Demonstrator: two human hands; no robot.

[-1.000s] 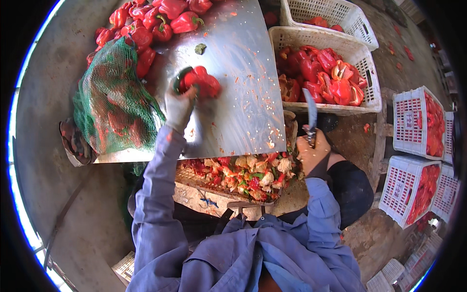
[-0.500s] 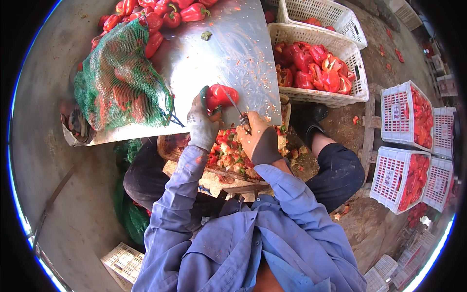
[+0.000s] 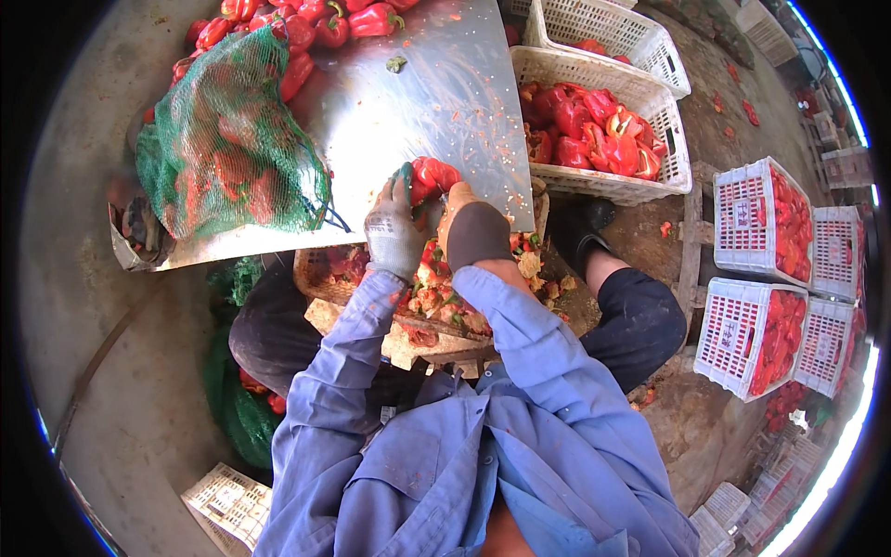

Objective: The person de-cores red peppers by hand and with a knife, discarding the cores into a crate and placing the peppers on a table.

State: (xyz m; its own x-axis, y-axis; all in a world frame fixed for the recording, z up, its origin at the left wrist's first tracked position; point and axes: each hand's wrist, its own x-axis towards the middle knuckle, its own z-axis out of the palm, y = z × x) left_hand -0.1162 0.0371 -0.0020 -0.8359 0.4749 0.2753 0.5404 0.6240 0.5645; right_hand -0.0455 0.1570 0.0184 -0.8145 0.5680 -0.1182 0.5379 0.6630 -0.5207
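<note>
At the near edge of the metal table (image 3: 445, 102), my left hand (image 3: 393, 234), in a grey-white glove, is closed round a red bell pepper (image 3: 432, 176). Against the pepper's right side is my right hand (image 3: 475, 232), covered in tan with a dark band over its back. Its fingers are curled round the knife seen a moment ago; handle and blade are now hidden behind the hand and pepper. Below both hands sits a basket (image 3: 311, 278) of pale cores, seeds and green stems.
Whole red peppers (image 3: 297, 32) lie at the table's far left, beside a green mesh sack (image 3: 223, 148) of peppers. A white crate (image 3: 682, 139) of opened peppers stands right of the table. Several filled crates (image 3: 729, 334) stand farther right. A greenish scrap (image 3: 396, 64) lies on the tabletop.
My right hand has moved left and up against the pepper, turning so that the knife blade no longer shows. The left hand keeps the pepper, which has shifted slightly.
</note>
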